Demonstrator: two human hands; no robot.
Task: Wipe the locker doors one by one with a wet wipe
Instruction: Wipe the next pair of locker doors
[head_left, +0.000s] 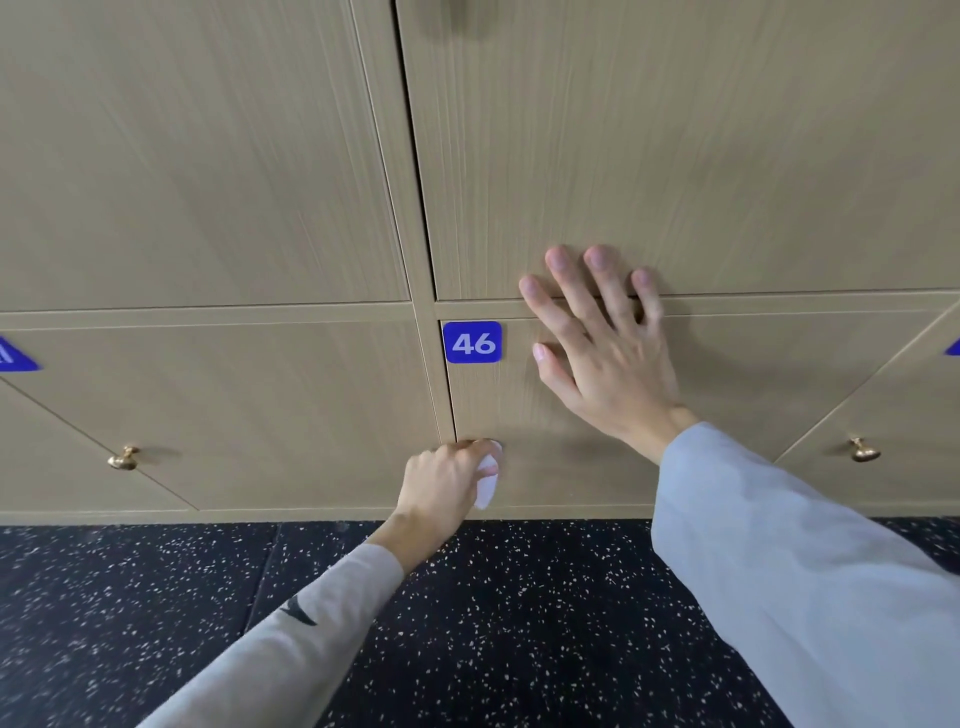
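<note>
Down low, left hand (441, 480) grips the wet wipe (487, 483) against door 46 (571, 467); right hand (602, 343) rests flat, fingers spread.

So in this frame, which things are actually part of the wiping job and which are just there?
In the job:
- wet wipe, gripped by the left hand at the knob of door 46
- right hand, flat on door 46, fingertips reaching the door above

Just there:
- number plate 46
- brass knobs on the neighbouring doors
- speckled floor
</note>
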